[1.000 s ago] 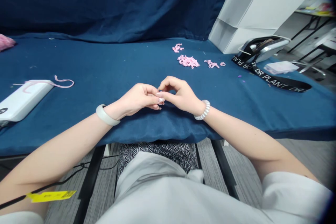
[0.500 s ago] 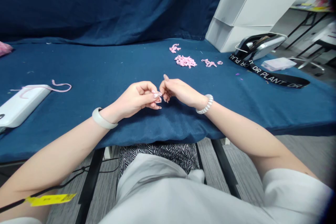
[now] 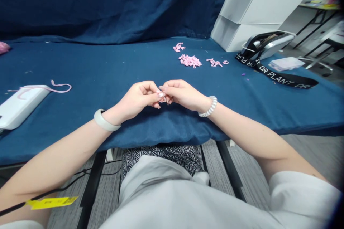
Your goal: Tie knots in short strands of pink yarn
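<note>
My left hand (image 3: pixel 142 97) and my right hand (image 3: pixel 182 94) meet fingertip to fingertip above the front of the blue-covered table. Thumb and fingers of the left pinch a small pale pink loop of cord (image 3: pixel 162 98), mostly hidden by the fingertips. The right hand's thumb and index finger close against the same spot; whether they also grip the loop is covered. Farther back lies a pile of small pink cord loops (image 3: pixel 190 61), with smaller clusters (image 3: pixel 178 47) (image 3: pixel 214 62) beside it.
A white power bank (image 3: pixel 23 105) lies at left with a pink cord (image 3: pixel 61 88) across it. At right are a black lettered strap (image 3: pixel 282 78), a dark and silver bag (image 3: pixel 268 44), a clear flat box (image 3: pixel 286 63) and white stacked boxes (image 3: pixel 258 7). Blue cloth (image 3: pixel 107 7) hangs behind.
My right hand has moved slightly left, its raised thumb coming down to meet the left fingertips. The left hand keeps its pinch. The view has shifted a little.
</note>
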A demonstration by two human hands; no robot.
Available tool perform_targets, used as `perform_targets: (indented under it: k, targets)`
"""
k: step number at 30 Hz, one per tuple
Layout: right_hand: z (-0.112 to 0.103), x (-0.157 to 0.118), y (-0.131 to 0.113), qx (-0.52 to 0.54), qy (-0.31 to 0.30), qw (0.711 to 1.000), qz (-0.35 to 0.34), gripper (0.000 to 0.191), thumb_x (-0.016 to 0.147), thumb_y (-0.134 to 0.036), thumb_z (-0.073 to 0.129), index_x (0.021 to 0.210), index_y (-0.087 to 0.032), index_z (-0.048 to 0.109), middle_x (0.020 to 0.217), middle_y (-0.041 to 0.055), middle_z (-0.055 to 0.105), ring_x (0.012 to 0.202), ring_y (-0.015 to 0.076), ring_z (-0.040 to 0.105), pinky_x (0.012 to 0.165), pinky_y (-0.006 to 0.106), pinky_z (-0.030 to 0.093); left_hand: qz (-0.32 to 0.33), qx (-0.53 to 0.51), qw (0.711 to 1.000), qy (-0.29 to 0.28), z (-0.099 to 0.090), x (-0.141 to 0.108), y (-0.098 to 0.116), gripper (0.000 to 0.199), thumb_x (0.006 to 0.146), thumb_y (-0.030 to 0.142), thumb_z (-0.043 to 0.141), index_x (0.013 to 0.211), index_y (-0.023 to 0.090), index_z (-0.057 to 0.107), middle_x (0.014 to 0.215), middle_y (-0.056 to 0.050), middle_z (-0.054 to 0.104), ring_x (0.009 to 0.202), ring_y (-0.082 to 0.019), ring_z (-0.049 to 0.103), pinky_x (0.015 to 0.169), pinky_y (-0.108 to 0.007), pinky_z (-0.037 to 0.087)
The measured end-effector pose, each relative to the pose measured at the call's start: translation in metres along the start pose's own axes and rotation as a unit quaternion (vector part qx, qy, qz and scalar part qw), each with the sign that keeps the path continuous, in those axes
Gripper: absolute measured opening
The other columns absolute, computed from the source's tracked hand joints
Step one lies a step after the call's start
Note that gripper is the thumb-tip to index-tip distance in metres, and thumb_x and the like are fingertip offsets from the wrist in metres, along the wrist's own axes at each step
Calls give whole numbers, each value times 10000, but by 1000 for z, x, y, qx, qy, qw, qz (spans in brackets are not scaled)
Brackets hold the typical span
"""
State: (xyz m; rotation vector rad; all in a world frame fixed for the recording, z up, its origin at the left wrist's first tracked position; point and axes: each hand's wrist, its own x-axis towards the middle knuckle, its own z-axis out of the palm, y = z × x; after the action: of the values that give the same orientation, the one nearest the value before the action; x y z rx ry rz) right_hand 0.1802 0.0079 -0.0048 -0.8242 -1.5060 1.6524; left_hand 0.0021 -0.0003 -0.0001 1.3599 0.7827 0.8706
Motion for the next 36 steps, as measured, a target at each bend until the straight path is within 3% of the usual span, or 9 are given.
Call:
perform_targets:
  k: [8, 14, 17, 21, 26, 30, 33, 36]
  targets:
    - [-4, -4, -10, -150, 28, 986, -63, 207, 902, -214, 555, 729, -105, 579, 636, -9, 578, 578, 54, 505, 582, 184, 419, -9, -14, 998, 52, 1, 0, 1, 320, 649, 315, 827, 690, 131, 567, 735, -24, 703, 505, -64, 597, 523, -177, 520]
    - [-4, -8, -14, -257, 54, 961, -92, 189, 900, -239, 547, 775, -105, 593, 681, 13, 605, 616, 81, 524, 605, 216, 415, -37, -44, 997, 55, 1, 0, 1, 305, 652, 289, 817, 696, 127, 561, 740, -8, 701, 488, -52, 576, 529, -186, 526]
    - [-2, -10, -12, -328, 94, 925, -166, 210, 900, -255, 554, 755, -110, 597, 662, 3, 597, 591, 79, 485, 585, 223, 375, -56, -70, 995, 53, 1, 1, 3, 313, 641, 278, 816, 686, 129, 544, 732, -1, 695, 479, -49, 568, 516, -185, 514]
    - [2, -12, -8, -409, 144, 855, -284, 191, 900, -230, 566, 746, -121, 603, 659, -9, 597, 578, 73, 468, 602, 226, 363, -56, -83, 993, 54, 2, 1, 4, 338, 632, 266, 812, 676, 136, 504, 717, 9, 683, 482, -55, 573, 510, -186, 506]
    - [2, -12, -3, -487, 140, 760, -407, 170, 915, -163, 532, 763, -133, 601, 730, 14, 644, 662, 92, 542, 666, 227, 406, -53, -70, 994, 63, 3, 2, 5, 344, 645, 277, 800, 702, 148, 486, 694, 19, 668, 524, -71, 602, 526, -185, 502]
    - [0, -9, 4, -545, 128, 692, -457, 222, 957, -233, 481, 787, -144, 593, 733, 42, 636, 686, 126, 542, 679, 257, 425, -53, -60, 994, 77, 3, 3, 2, 371, 627, 301, 815, 704, 158, 483, 615, 28, 628, 541, -74, 593, 524, -173, 475]
    - [-2, -6, 9, -571, 124, 669, -460, 243, 969, -253, 460, 789, -149, 587, 714, 46, 626, 663, 137, 524, 661, 273, 418, -53, -56, 993, 85, 3, 3, -1, 390, 603, 311, 831, 690, 158, 484, 594, 31, 607, 532, -64, 565, 510, -163, 446]
    - [-5, -5, 11, -586, 115, 667, -446, 245, 967, -268, 462, 792, -154, 590, 728, 53, 636, 674, 148, 529, 663, 288, 412, -43, -50, 993, 97, 4, 4, -3, 373, 611, 298, 819, 665, 158, 478, 586, 29, 597, 512, -51, 527, 493, -160, 412]
